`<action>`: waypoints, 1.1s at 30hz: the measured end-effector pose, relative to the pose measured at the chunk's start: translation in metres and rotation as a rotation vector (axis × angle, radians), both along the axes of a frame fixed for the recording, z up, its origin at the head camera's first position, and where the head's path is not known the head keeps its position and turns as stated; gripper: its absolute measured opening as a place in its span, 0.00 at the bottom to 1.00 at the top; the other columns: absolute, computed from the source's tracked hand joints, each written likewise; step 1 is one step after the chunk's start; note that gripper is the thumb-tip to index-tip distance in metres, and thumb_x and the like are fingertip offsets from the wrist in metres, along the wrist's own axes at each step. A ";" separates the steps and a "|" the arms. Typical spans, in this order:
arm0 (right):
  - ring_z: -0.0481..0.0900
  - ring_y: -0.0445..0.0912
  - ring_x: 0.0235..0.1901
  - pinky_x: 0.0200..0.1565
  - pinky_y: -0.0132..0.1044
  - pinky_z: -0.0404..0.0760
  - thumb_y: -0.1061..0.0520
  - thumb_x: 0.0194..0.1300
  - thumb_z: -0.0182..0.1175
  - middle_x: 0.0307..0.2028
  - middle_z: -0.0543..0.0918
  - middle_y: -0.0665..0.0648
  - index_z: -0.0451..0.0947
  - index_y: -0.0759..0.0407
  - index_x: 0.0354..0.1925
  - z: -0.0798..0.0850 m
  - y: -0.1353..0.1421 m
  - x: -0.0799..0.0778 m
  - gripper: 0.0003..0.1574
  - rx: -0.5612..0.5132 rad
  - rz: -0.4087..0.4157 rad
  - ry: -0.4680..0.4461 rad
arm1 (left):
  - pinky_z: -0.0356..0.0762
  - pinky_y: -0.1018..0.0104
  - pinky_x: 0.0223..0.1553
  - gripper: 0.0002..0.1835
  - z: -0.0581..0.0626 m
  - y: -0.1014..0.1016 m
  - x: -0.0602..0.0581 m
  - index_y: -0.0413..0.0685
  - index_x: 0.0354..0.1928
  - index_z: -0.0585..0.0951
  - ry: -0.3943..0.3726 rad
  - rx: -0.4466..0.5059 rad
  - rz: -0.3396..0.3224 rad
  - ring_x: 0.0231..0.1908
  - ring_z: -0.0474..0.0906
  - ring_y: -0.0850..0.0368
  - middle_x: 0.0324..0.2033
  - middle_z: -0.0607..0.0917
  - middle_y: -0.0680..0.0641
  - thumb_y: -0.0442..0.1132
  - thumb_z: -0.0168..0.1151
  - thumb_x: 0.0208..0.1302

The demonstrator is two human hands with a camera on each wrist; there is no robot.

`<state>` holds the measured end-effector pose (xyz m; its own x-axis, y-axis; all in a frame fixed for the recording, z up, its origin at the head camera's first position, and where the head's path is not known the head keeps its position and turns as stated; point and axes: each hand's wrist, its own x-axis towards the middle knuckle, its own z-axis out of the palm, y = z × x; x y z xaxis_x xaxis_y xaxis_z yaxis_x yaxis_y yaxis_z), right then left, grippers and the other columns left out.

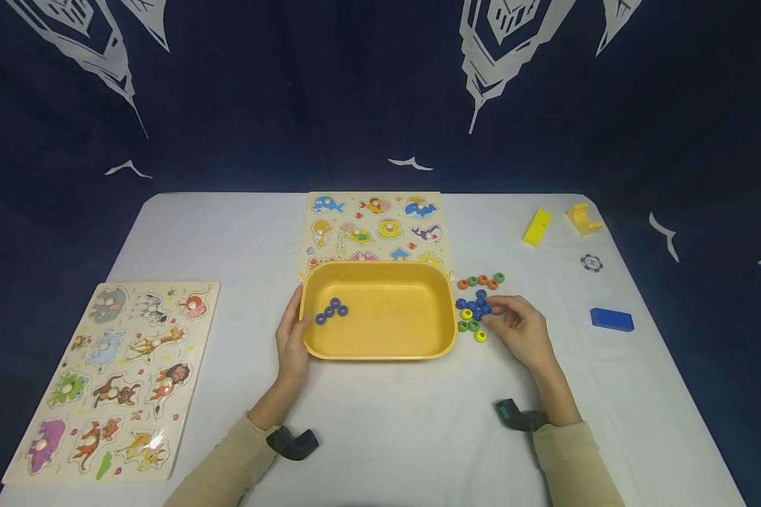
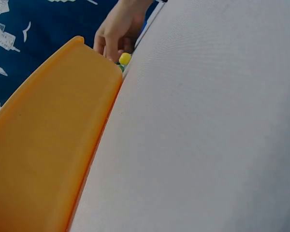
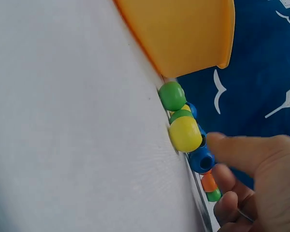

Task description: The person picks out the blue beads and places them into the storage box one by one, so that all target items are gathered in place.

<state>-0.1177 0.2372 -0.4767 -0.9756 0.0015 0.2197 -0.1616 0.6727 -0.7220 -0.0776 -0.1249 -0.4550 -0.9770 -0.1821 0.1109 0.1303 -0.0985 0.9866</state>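
Note:
A yellow rectangular tray [image 1: 380, 345] stands mid-table, with several blue beads [image 1: 330, 311] lying in its left part. My left hand [image 1: 292, 345] grips the tray's left side, the thumb at the rim; in the left wrist view that hand is out of sight. Just right of the tray lies a group of loose blue beads [image 1: 472, 305], with yellow beads [image 3: 185, 134], green beads [image 3: 172, 96] and orange beads [image 1: 483, 279] around them. My right hand [image 1: 518, 329] has its thumb and forefinger at a blue bead [image 3: 201, 159]; whether they pinch it is unclear.
Behind the tray lies a sea-animal peg puzzle [image 1: 374, 229], partly covered by it. A larger animal puzzle [image 1: 117, 380] is at the left. On the right are a yellow block [image 1: 536, 227], a yellow curved piece [image 1: 585, 219], a chip [image 1: 591, 263] and a blue block [image 1: 611, 320].

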 end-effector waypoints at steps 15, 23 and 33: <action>0.65 0.42 0.22 0.18 0.27 0.65 0.55 0.52 0.64 0.26 0.74 0.48 0.77 0.52 0.40 0.013 -0.007 -0.005 0.15 0.118 -0.056 -0.008 | 0.52 0.76 0.64 0.28 -0.002 -0.001 -0.001 0.39 0.66 0.53 0.015 0.002 -0.008 0.66 0.49 0.58 0.67 0.54 0.43 0.27 0.35 0.61; 0.66 0.43 0.22 0.19 0.27 0.64 0.54 0.53 0.63 0.24 0.75 0.48 0.75 0.53 0.38 0.074 -0.075 -0.020 0.12 0.008 0.229 0.028 | 0.53 0.77 0.63 0.28 -0.002 -0.002 0.000 0.39 0.66 0.53 0.014 0.003 -0.004 0.66 0.49 0.59 0.67 0.53 0.43 0.27 0.35 0.61; 0.71 0.39 0.23 0.24 0.30 0.73 0.53 0.52 0.62 0.23 0.76 0.44 0.76 0.49 0.34 0.064 -0.173 -0.040 0.08 0.176 0.422 -0.147 | 0.50 0.72 0.65 0.29 -0.002 -0.001 0.000 0.39 0.66 0.52 0.012 0.002 -0.015 0.66 0.48 0.59 0.67 0.52 0.43 0.26 0.34 0.61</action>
